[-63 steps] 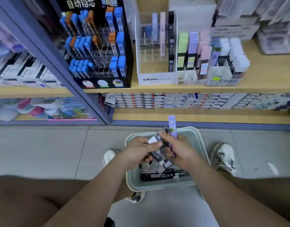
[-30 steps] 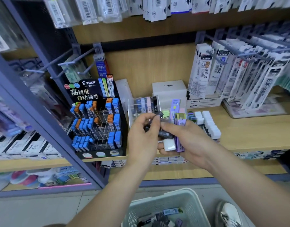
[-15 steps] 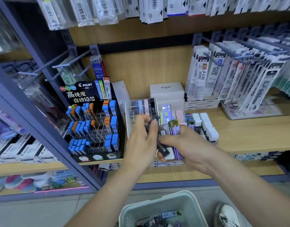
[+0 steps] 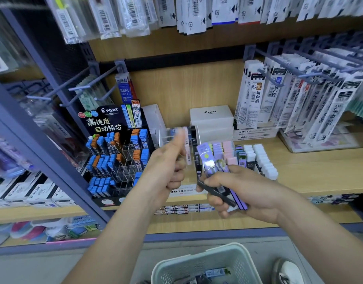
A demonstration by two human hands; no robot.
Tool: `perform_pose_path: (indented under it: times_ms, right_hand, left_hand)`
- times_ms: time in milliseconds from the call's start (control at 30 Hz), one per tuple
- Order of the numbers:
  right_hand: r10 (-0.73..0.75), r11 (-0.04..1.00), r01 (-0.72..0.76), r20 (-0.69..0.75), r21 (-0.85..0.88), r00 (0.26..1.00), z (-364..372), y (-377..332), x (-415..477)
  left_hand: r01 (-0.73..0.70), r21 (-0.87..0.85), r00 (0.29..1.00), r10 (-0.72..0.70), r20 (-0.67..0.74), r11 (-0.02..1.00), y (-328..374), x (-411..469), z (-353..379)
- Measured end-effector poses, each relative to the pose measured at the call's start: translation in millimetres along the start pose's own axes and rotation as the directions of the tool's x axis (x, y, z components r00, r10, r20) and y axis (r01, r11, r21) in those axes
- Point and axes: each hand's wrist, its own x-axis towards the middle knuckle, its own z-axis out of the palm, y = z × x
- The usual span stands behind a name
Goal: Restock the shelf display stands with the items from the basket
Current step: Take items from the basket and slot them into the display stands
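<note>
Mid-frame, the right hand grips a bundle of purple and black lead cases; the left hand curls, blurred, contents unclear.

On the light wooden shelf, a black tiered lead display stand sits left, a clear acrylic display stand just right of it, then rows of pastel rectangular lead cases. Stacked white cardboard boxes stand behind. A pale perforated plastic basket lies on the floor below, in front.
</note>
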Motion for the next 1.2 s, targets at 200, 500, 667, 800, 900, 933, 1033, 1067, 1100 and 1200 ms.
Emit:
perform_pose_path:
  times_ms: [200,500,667,800,900,933,1033,1067,1100,1200]
  right_hand:
    - [0.062,0.997,-0.054,0.16,-0.055,0.985,0,2,-2]
    - [0.014,0.986,0.012,-0.156,0.165,0.988,-8,7,-1]
    - [-0.056,0.987,0.081,-0.173,0.141,0.983,2,7,1]
    - [-0.153,0.974,0.186,-0.233,0.127,0.96,3,9,6]
    - [-0.187,0.965,0.227,-0.268,0.128,0.945,-2,8,8]
    - [-0.188,0.965,0.229,-0.272,0.13,0.944,-4,8,9]
    - [-0.184,0.966,0.226,-0.278,0.129,0.943,-6,10,10]
    - [-0.181,0.966,0.224,-0.279,0.13,0.943,-6,10,10]
    - [-0.176,0.966,0.219,-0.278,0.134,0.944,-7,10,10]
    - [-0.153,0.973,0.191,-0.257,0.129,0.954,-9,11,8]
  left_hand:
    - [-0.192,0.24,0.978,0.164,0.13,0.952,1,-4,-2]
    - [-0.302,0.333,0.931,0.351,-0.098,0.893,10,-5,-20]
    - [-0.289,0.354,0.948,0.318,-0.026,0.89,0,-7,-5]
    - [-0.245,0.26,0.952,0.283,-0.12,0.934,-2,-2,-3]
    - [-0.153,0.187,0.978,0.175,-0.111,0.97,-1,-1,-8]
    - [-0.111,0.132,0.99,0.121,-0.072,0.985,-1,-1,-9]
    - [0.008,-0.051,0.999,-0.005,0.051,0.999,-3,-2,-7]
    - [0.022,-0.085,0.998,-0.017,0.062,0.996,-4,-2,-7]
    - [0.035,-0.113,0.998,-0.028,0.061,0.993,-4,-1,-6]
    - [0.056,-0.08,0.997,-0.051,0.064,0.995,-4,1,-7]
